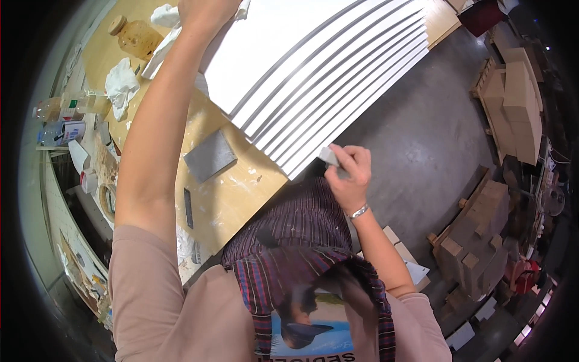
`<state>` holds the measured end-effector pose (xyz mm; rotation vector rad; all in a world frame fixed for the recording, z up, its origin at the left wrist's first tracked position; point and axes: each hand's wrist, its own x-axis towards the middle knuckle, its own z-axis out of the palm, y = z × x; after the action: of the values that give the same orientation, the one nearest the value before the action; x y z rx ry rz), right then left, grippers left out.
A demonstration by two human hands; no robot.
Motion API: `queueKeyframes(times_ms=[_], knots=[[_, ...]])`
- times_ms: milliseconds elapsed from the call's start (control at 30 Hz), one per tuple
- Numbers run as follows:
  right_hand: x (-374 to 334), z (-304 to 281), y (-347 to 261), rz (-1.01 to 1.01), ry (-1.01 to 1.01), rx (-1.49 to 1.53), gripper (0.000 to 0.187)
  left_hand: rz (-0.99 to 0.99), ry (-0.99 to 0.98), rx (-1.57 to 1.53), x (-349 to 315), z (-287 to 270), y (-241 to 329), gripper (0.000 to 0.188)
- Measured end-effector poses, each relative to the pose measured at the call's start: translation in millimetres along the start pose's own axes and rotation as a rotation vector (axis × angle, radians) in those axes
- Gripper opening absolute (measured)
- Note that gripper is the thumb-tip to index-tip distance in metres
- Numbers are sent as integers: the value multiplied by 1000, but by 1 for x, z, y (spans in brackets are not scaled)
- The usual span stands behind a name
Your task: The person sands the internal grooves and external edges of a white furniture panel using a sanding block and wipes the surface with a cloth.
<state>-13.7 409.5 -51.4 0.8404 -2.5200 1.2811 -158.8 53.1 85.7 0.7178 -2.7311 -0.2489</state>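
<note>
Several white boards (265,54) lie stacked on the wooden workbench, fanned so their long edges form steps toward me. My right hand (351,178) is closed around a small light-grey block (329,156), perhaps a sanding block. That block is right at the near corner edge of the lowest boards; whether it touches them I cannot tell. At the top of the view, my left hand (208,13) reaches over the far left end of the stack. Its fingers are cut off by the picture's edge, and a bit of white material shows beside it.
On the bench (241,205) are a flat grey block (210,156), a dark narrow strip (188,208), a crumpled white cloth (122,87) and a lidded jar (136,37). Plastic bottles (60,133) stand at the left. Cardboard boxes (512,108) sit on pallets at the right.
</note>
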Motion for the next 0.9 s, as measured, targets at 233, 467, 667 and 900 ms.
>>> queueKeyframes(times_ms=[233, 467, 667, 900], knots=[[41, -16, 55, 66, 102, -11, 43, -11, 45, -22, 4, 11, -5, 50], [88, -49, 123, 115, 160, -59, 41, -29, -3, 97, -2, 9, -1, 60], [132, -84, 151, -139, -82, 29, 42, 20, 167, 147, -9, 10, -11, 46], [173, -98, 206, -78, -31, 113, 45, -107, 330, -43, -38, -18, 34, 40]])
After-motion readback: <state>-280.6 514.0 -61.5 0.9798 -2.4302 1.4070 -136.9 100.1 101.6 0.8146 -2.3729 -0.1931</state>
